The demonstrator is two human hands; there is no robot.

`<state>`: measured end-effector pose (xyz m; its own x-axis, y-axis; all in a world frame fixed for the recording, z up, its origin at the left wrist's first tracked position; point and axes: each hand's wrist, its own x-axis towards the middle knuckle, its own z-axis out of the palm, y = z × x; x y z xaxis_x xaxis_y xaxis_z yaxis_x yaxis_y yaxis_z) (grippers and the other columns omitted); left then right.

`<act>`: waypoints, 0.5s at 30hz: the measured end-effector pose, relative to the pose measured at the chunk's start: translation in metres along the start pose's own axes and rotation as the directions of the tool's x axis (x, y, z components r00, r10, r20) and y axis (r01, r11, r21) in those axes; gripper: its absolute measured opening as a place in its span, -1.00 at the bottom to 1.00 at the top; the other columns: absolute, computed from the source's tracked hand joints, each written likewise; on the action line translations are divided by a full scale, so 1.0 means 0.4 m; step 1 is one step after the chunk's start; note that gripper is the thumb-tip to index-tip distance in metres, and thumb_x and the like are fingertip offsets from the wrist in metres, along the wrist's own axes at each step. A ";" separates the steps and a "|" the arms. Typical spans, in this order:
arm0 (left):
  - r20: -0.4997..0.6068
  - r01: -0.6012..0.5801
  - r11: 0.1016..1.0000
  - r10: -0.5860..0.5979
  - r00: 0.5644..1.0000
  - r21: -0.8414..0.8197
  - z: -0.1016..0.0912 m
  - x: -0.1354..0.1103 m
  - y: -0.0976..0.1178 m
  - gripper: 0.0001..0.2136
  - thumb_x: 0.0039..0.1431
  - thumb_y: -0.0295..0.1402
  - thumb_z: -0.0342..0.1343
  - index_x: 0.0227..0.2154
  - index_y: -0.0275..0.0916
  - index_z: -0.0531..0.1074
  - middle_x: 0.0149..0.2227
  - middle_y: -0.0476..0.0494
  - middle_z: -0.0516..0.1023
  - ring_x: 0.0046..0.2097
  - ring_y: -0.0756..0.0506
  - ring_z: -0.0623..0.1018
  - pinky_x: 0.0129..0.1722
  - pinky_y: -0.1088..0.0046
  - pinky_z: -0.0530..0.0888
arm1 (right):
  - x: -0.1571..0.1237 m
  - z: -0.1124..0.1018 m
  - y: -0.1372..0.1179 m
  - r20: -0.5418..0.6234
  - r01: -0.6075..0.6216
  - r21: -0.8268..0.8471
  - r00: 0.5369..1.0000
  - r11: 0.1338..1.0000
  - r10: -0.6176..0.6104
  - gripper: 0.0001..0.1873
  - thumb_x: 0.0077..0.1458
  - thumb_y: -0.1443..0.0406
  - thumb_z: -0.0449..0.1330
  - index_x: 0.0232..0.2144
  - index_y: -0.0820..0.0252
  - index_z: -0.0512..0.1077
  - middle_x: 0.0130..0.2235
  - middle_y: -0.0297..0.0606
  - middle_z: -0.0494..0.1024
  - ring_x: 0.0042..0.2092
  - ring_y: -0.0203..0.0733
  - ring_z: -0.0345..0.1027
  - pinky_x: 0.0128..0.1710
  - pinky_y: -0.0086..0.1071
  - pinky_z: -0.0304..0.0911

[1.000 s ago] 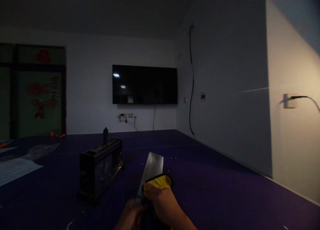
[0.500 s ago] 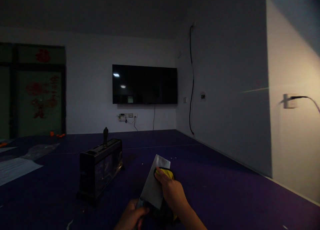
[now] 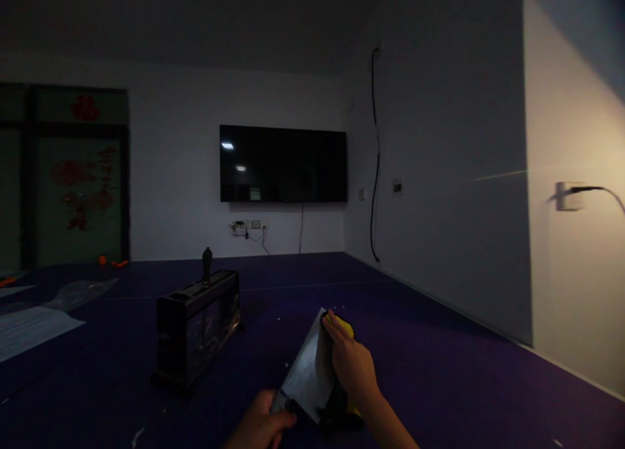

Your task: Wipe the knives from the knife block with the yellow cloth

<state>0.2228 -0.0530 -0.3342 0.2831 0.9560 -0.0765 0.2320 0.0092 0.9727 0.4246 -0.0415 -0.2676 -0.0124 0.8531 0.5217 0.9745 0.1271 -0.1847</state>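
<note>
In the dim room my left hand (image 3: pixel 261 424) is closed round the handle of a broad cleaver, whose steel blade (image 3: pixel 307 374) points away from me and up. My right hand (image 3: pixel 352 364) presses a yellow cloth (image 3: pixel 344 325) with a dark edge against the blade's far right side, fingers folded over it. Both hands sit low in the middle of the view, above the dark purple floor.
A black knife block (image 3: pixel 196 322) with one knife handle (image 3: pixel 207 265) sticking up stands on the purple floor (image 3: pixel 439 371) to the left. Plastic sheets (image 3: pixel 34 322) lie far left. A wall TV (image 3: pixel 283 164) and a plugged socket (image 3: pixel 566 195) are on the walls.
The blade has swung to the right and turned its flat face toward me. My right hand slid the cloth up along it toward the far end.
</note>
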 end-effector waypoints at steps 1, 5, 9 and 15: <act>0.011 -0.006 1.000 0.006 1.000 0.013 -0.001 0.001 0.000 -0.90 -0.12 -0.37 0.04 -0.49 -0.25 0.26 -0.77 0.19 0.19 -0.74 0.12 0.14 -0.67 0.58 0.00 | 0.000 0.003 -0.001 -0.001 0.002 0.007 1.000 1.000 -0.002 -0.37 0.03 0.51 -0.19 0.14 0.05 0.11 0.23 -0.32 0.03 -0.19 -0.27 0.44 -0.32 -0.45 0.35; 0.041 -0.027 0.999 0.026 0.999 0.023 -0.005 0.005 0.001 -0.88 -0.13 -0.34 0.07 -0.51 -0.25 0.27 -0.78 0.19 0.17 -0.73 0.11 0.14 -0.67 0.57 -0.01 | -0.003 0.014 -0.011 0.002 0.050 0.018 0.999 0.999 -0.050 -0.37 0.02 0.52 -0.18 0.13 0.04 0.14 0.22 -0.33 0.07 -0.13 -0.29 0.41 -0.27 -0.48 0.34; 0.031 -0.012 1.000 0.013 0.999 -0.021 -0.007 0.012 0.000 -0.83 -0.14 -0.28 0.08 -0.50 -0.26 0.28 -0.79 0.19 0.16 -0.74 0.11 0.13 -0.68 0.57 -0.03 | -0.010 0.017 -0.029 0.033 0.120 0.004 0.992 0.993 -0.120 -0.41 0.03 0.51 -0.18 0.09 0.08 0.20 0.20 -0.30 0.11 -0.12 -0.30 0.41 -0.24 -0.49 0.32; 0.030 0.033 0.999 -0.034 0.999 0.005 -0.005 0.024 -0.009 -0.84 -0.13 -0.26 0.07 -0.51 -0.24 0.28 -0.83 0.19 0.14 -0.76 0.10 0.12 -0.70 0.58 -0.02 | -0.017 -0.002 -0.040 0.075 0.134 -0.020 0.988 0.991 -0.132 -0.41 0.01 0.52 -0.18 0.06 0.08 0.25 0.18 -0.25 0.16 -0.18 -0.26 0.44 -0.30 -0.45 0.34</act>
<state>0.2230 -0.0432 -0.3379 0.3030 0.9459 -0.1157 0.2461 0.0396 0.9684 0.4092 -0.0496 -0.2675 -0.1577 0.8643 0.4776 0.9685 0.2298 -0.0961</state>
